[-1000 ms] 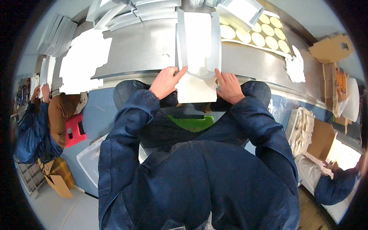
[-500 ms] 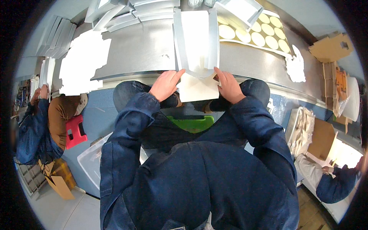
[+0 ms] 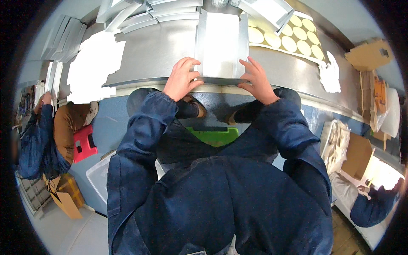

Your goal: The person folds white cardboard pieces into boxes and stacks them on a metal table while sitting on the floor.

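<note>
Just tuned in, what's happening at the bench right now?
A person in a dark blue jacket is working a flat white box blank on the grey table. The left hand and right hand press its near edge at the table's front rim, the side flaps standing up. A sheet of round cream stickers lies to the right, more folded blanks stacked behind.

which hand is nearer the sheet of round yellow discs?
Right. The right hand grips the right near corner of the white folded box, just below-left of the disc sheet. The left hand holds the box's left corner, across the box from the discs.
</note>
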The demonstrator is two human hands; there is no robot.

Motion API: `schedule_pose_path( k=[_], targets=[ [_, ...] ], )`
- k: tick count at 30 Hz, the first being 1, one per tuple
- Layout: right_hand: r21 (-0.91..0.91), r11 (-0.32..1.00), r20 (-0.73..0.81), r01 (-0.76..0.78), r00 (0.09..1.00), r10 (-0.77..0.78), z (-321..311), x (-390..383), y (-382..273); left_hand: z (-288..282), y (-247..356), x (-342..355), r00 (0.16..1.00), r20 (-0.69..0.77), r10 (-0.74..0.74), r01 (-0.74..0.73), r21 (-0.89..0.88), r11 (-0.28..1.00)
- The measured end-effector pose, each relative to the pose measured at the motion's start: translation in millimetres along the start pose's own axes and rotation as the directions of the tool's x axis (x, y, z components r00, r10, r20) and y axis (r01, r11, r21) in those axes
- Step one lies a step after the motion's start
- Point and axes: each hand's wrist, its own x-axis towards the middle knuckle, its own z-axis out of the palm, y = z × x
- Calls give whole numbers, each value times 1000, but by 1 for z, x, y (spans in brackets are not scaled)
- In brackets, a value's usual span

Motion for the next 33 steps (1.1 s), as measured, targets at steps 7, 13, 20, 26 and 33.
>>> schedule_pose_path(
  k=[7, 13, 20, 26, 33],
  targets=[
    [-46, 998, -34, -52, 998, 51, 17, 1, 11, 23, -6, 2, 988, -100, -115, 116, 4, 993],
    [107, 974, -206, -199, 954, 218, 31, 1, 4, 31, 18, 13, 882, -331, -337, 326, -88, 941],
    [-237, 971, -54, -42, 998, 30, 17, 9, 0, 26, 15, 14, 952, 133, 275, -284, 57, 957],
    [-396, 903, 120, 165, 985, -127, 14, 0, -13, 32, 21, 11, 953, 127, 276, -299, 222, 928],
    [-435, 872, 146, 227, 973, -180, 18, 1, -7, 35, 27, 13, 942, 309, 129, -217, 271, 938]
  ],
)
